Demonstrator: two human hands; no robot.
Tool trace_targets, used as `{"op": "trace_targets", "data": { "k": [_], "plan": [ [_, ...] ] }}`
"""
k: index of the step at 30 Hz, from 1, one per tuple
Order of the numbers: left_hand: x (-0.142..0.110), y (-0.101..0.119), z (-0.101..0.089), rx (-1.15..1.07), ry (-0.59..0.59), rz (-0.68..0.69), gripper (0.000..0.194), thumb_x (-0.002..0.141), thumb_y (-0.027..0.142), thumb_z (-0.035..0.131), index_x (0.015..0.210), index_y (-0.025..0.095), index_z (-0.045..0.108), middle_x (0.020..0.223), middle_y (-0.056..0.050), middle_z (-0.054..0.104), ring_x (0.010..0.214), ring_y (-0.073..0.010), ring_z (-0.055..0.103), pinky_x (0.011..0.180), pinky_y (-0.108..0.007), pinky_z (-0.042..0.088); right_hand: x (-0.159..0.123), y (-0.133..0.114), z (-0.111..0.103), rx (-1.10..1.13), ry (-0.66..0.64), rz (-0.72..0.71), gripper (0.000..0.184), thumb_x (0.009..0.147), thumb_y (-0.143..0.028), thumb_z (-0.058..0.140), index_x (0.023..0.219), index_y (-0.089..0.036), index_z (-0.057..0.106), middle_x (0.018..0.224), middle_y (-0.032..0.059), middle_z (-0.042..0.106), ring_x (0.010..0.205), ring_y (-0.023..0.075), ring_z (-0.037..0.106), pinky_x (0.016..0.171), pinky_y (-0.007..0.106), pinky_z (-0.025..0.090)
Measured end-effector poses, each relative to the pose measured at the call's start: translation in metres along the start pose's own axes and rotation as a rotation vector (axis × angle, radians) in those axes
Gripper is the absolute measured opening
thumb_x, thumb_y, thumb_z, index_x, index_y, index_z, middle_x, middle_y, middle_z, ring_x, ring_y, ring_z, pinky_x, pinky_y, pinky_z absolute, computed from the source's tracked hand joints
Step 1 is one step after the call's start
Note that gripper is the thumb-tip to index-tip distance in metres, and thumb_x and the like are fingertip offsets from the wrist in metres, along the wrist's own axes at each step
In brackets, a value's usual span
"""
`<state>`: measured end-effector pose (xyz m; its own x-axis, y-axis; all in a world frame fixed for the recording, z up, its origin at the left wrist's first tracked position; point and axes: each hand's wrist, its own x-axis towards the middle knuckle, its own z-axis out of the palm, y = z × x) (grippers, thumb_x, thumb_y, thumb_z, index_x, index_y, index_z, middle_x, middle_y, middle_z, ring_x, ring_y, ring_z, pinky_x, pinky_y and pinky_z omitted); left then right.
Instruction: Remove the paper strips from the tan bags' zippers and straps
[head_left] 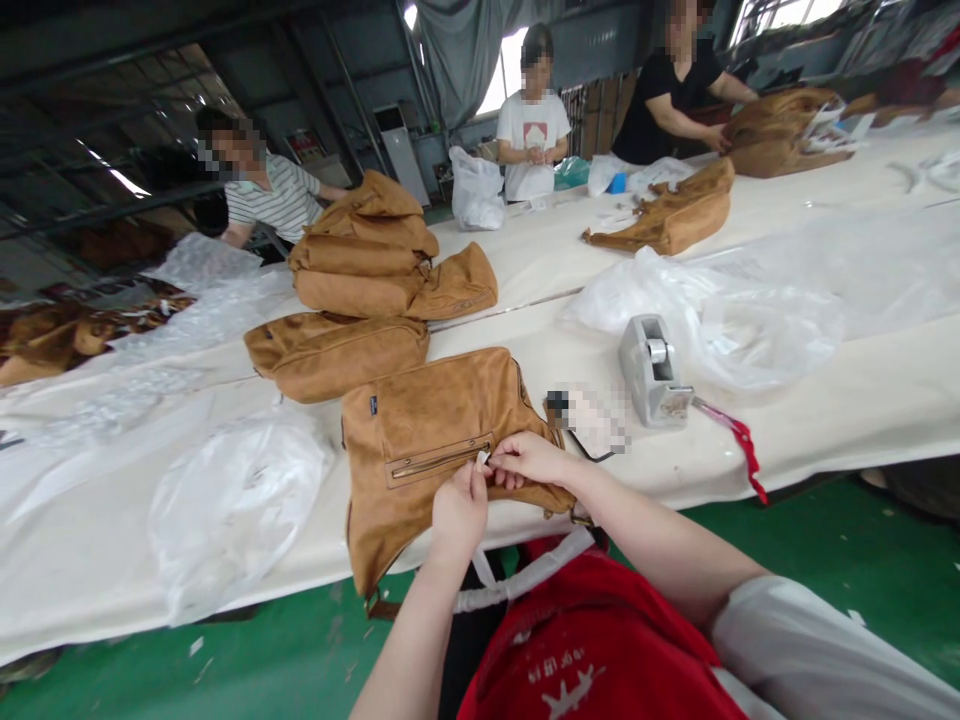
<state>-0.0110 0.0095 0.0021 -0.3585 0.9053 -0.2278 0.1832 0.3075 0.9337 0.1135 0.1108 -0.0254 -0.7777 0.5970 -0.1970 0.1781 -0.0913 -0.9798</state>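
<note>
Two bare hands together, centre frame: your left hand (460,508) pinches a small white scrap (482,458); your right hand (534,458) meets it, grip unclear. Both sit at the right end of the brass-toned metal zip (439,461), slanting down-left across the tan leather bag (435,408).

Tan bag (442,400), red apron (585,630) (white-printed), seemingly green floor (277,655)

"So where's our single view coming from?"
"Up on the wearer's head, facing forward and steeply down! Left hand (460,505) and right hand (534,458) come up close, just below centre!"
"And beyond?"
"Wide sweep over the pale table (536,335), slanting up rightward, to the white-shirted person (534,135), well back!"
</note>
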Motion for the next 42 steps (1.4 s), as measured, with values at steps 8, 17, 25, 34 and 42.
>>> {"op": "trace_targets", "data": {
  "k": [8, 17, 25, 34, 42],
  "plan": [
    [-0.014, 0.000, 0.004, 1.401, 0.179, 0.424, 0.028, 0.091, 0.015, 0.030, 0.094, 0.014, 0.058, 0.082, -0.010, 0.062, 0.069, -0.0241, 0.066, 0.056, -0.031, 0.046, -0.021, -0.016, 0.015, 0.090, 0.120, 0.081, 0.066, 0.088, -0.067, 0.033, 0.066, -0.012, 0.062, 0.049, 0.0037, 0.061, 0.038, 0.0094, 0.055, 0.034, 0.017, 0.039],
    [-0.016, -0.016, 0.010, 1.309, 0.207, 0.431, 0.028, 0.088, 0.011, 0.032, 0.104, 0.013, 0.055, 0.088, -0.010, 0.061, 0.073, -0.0227, 0.065, 0.062, -0.032, 0.048, -0.025, -0.011, 0.025, -0.046, 0.179, -0.007, 0.027, 0.083, -0.037, 0.059, 0.064, -0.017, 0.058, 0.054, -0.0027, 0.060, 0.039, 0.0069, 0.052, 0.041, 0.017, 0.041],
    [-0.014, -0.011, -0.001, 0.015, 0.068, 0.081, 0.019, 0.081, 0.036, 0.052, 0.073, 0.019, 0.052, 0.062, 0.002, 0.048, 0.056, -0.0124, 0.047, 0.053, -0.024, 0.036, -0.024, 0.002, 0.025, 0.177, 0.106, -0.017, 0.025, 0.081, -0.037, 0.062, 0.070, -0.015, 0.059, 0.050, -0.0053, 0.055, 0.040, 0.0055, 0.048, 0.041, 0.016, 0.040],
    [-0.013, -0.003, -0.008, -0.408, -0.329, -0.207, 0.025, 0.081, 0.039, 0.049, 0.068, 0.020, 0.042, 0.051, 0.011, 0.020, 0.034, -0.0027, 0.011, 0.035, -0.017, 0.015, -0.014, -0.007, 0.025, 0.065, 0.075, 0.133, 0.049, 0.074, -0.060, 0.064, 0.058, -0.014, 0.058, 0.044, -0.0033, 0.053, 0.037, 0.0061, 0.047, 0.036, 0.016, 0.037],
    [-0.026, -0.002, -0.019, 0.045, -0.122, 0.074, 0.039, 0.083, 0.052, 0.049, 0.091, 0.016, 0.062, 0.081, -0.007, 0.068, 0.075, -0.0196, 0.065, 0.069, -0.033, 0.052, -0.046, -0.018, -0.027, -0.028, 0.398, -0.101, 0.055, 0.084, -0.065, 0.045, 0.068, -0.015, 0.061, 0.054, 0.0004, 0.059, 0.040, 0.0077, 0.049, 0.040, 0.019, 0.038]
  ]
}}
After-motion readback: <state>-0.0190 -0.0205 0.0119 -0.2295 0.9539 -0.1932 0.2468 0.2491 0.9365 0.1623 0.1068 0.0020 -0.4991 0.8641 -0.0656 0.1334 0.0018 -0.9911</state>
